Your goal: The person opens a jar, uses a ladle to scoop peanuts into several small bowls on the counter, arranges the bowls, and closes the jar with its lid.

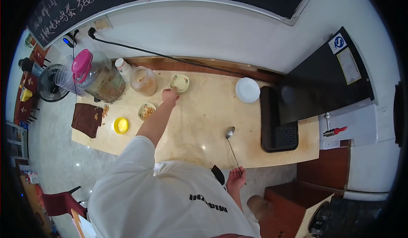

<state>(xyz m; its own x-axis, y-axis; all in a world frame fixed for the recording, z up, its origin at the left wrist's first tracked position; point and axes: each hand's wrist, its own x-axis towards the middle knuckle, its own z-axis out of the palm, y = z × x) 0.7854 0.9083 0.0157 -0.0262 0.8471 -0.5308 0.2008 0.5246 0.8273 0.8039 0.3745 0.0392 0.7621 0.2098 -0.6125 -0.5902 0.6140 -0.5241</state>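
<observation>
My left hand (171, 96) reaches over the wooden table and pinches the near rim of a small pale green bowl (179, 82). Just below and left of that hand is a similar bowl of peanuts (147, 111). At the table's front edge, my right hand (236, 177) is closed around the handle of a metal ladle (230, 132), whose head rests on the tabletop. Further left lies a yellow-rimmed dish (121, 125) with pale contents.
Left: large jar with pink lid (82, 64), smaller jar (143, 81), white bottle (123, 67), brown cloth (87, 120). Right: white plates (247, 90), black tray (286, 137), black dispenser (323, 76), red-handled tap (335, 131). A cable (170, 56) runs along the wall.
</observation>
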